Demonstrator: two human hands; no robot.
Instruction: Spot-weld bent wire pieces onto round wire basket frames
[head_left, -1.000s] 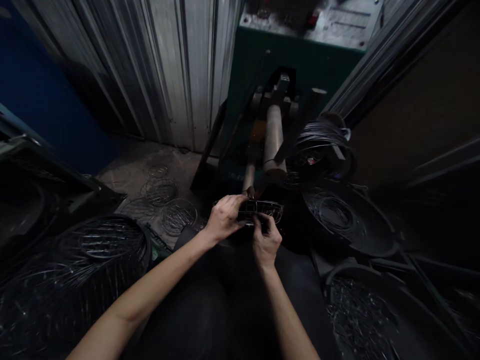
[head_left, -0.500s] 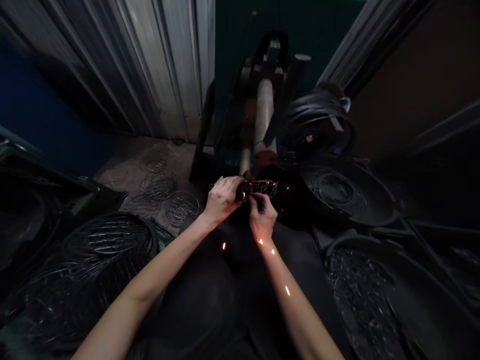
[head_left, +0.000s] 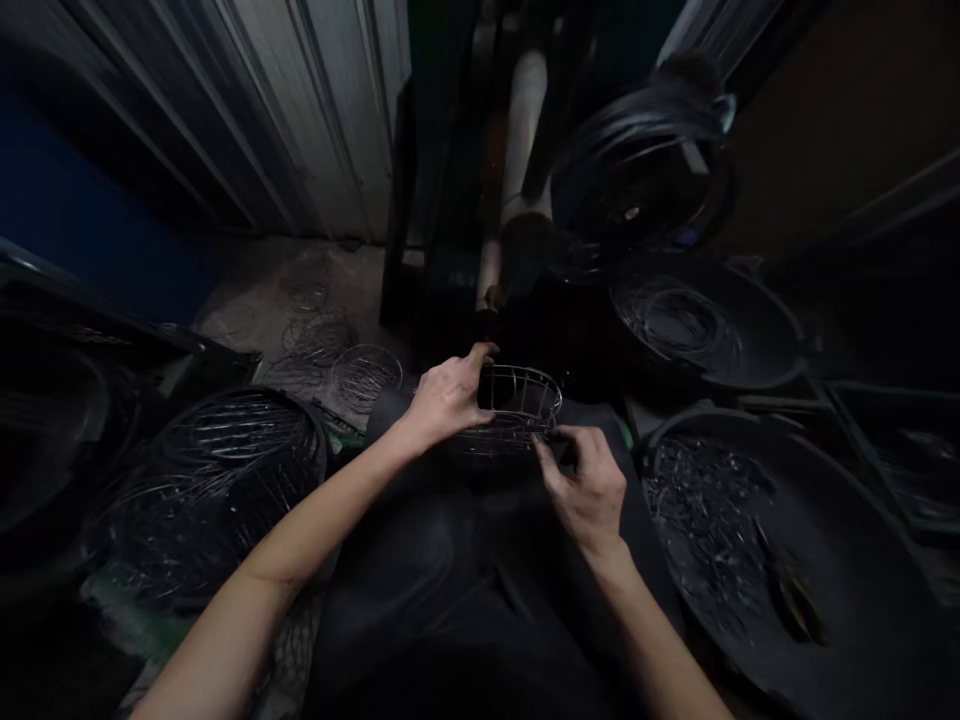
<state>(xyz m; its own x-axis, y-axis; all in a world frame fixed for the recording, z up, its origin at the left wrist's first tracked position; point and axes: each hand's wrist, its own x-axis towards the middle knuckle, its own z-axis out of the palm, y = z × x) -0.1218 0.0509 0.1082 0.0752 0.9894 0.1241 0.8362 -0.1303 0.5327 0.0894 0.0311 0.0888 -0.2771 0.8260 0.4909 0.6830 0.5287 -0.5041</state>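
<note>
A round wire basket (head_left: 525,390) with thin uprights between its hoops is held above my dark-clothed lap. My left hand (head_left: 450,398) grips its left side, thumb and fingers around the wires. At the lower right rim, my right hand (head_left: 589,482) has its thumb and fingertips pinched together on the wire. Whether a small loose piece is also between those fingertips is too dark to see. Just beyond the basket, a machine's metal rod (head_left: 490,275) points down towards it, beside a thicker pale cylinder (head_left: 525,120).
At right, a large dark pan (head_left: 862,560) holds many short wire bits and pliers (head_left: 791,590). Behind it, another pan (head_left: 772,340) contains wire rings. A tub (head_left: 319,430) of wire parts stands at left. More wire rings (head_left: 319,337) lie on the floor near a corrugated wall (head_left: 300,120).
The glowing sparks are gone. Both hands have come back from the machine's rod with the basket, and my right hand has shifted right and lower. The view has tilted downward.
</note>
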